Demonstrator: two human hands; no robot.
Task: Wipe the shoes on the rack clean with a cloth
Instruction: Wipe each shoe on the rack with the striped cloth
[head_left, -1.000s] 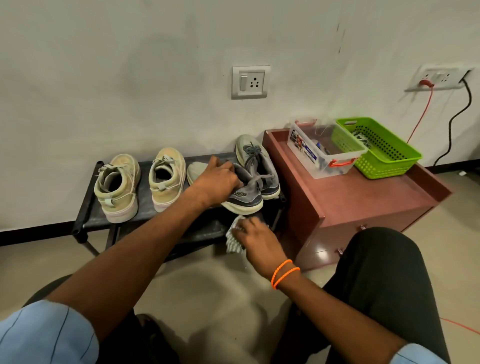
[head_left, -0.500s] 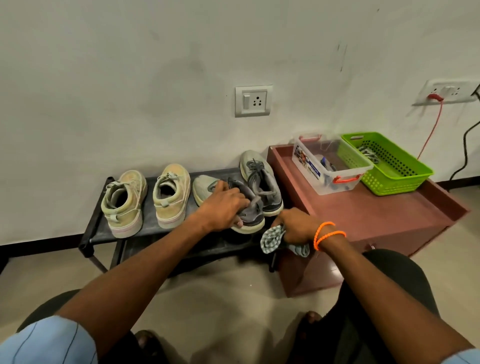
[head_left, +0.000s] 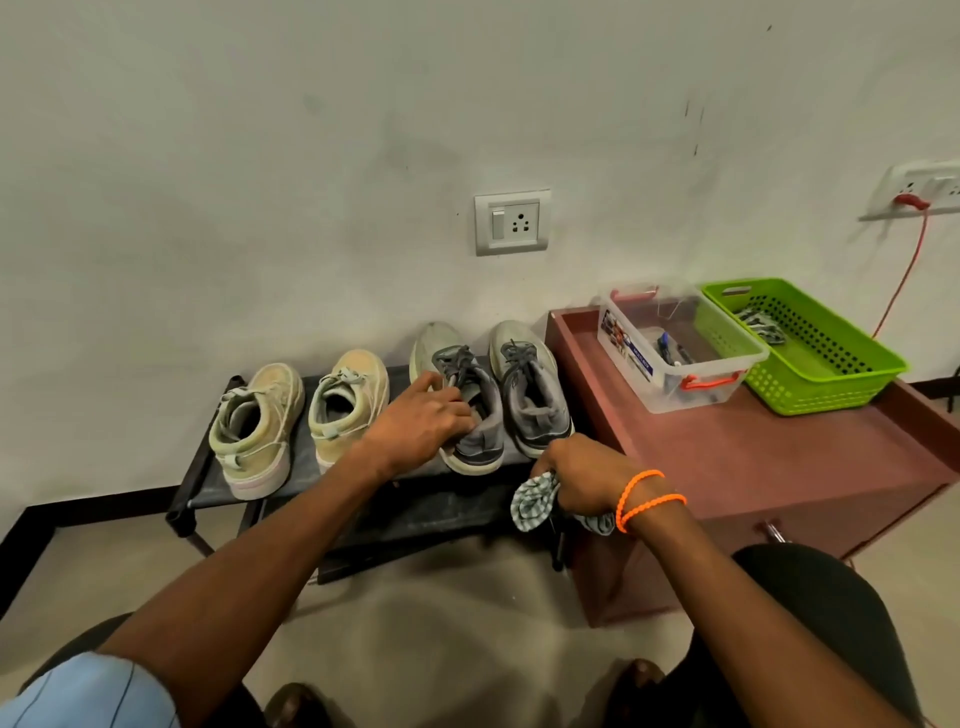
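A dark red cabinet (head_left: 779, 467) is standing just to the right of the right hand, against the white wall, carrying two containers well beyond that hand: a green basket (head_left: 810, 374) with a bit of patterned fabric lying in it, and, touching its left side, a clear plastic box (head_left: 675, 364) with red handles and small items inside.

The black shoe rack (head_left: 218, 462) is stretching out to the left of the cabinet, under and beyond both hands. Four shoes are sitting on its top shelf with heels facing the person. Well left of the left hand, a pale beige shoe (head_left: 257, 431) is standing at the rack's end, and a second beige shoe (head_left: 345, 405) is standing just beside the left wrist. A grey shoe (head_left: 530, 395) is resting just beyond the right hand, next to the cabinet.

The left hand (head_left: 423, 423) is gripping the collar of the left grey shoe (head_left: 470, 415), fingers curling over its opening and thumb stretching towards the laces.

The right hand (head_left: 576, 475), wearing orange bands (head_left: 644, 499) at the wrist, is closing its fingers around a bunched checked cloth (head_left: 532, 501), holding it at the rack's front edge, just below the heels of the two grey shoes; the cloth is hanging out on both sides of the fist.
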